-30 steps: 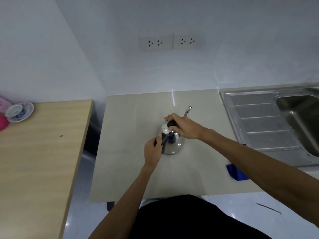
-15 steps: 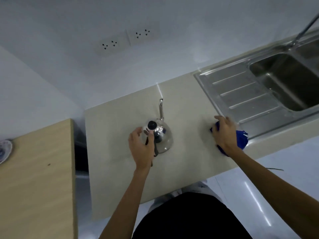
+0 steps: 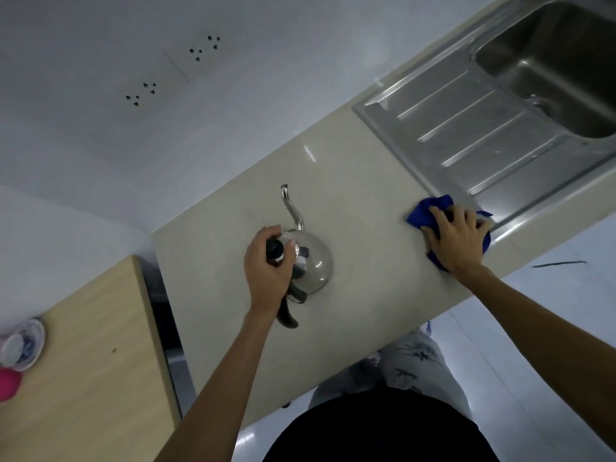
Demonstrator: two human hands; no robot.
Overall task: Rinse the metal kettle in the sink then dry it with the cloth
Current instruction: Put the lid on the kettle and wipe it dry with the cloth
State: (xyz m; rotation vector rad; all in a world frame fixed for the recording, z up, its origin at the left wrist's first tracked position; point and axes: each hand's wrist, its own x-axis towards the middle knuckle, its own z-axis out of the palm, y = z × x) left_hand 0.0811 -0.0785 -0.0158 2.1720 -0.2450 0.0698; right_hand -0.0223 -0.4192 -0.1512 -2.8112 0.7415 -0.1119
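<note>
The shiny metal kettle (image 3: pixel 315 265) stands upright on the beige counter (image 3: pixel 363 295), its thin spout pointing toward the wall and its black handle toward me. My left hand (image 3: pixel 266 271) is closed around the black knob of the kettle's lid. To the right, a crumpled blue cloth (image 3: pixel 425 211) lies on the counter beside the sink's draining board. My right hand (image 3: pixel 458 240) lies on the cloth, fingers curled into it. The steel sink (image 3: pixel 473 128) fills the upper right, with its basin at the far right.
A wooden table (image 3: pixel 93 378) stands to the left of the counter, across a narrow gap. A small blue-and-white dish (image 3: pixel 23 345) and a pink object (image 3: pixel 8 383) sit at its left edge. Two wall sockets (image 3: pixel 173 70) are on the white wall behind.
My left hand has moved onto the kettle's lid knob and closed on it. My right hand stays on the blue cloth. The camera has tilted and moved closer.
</note>
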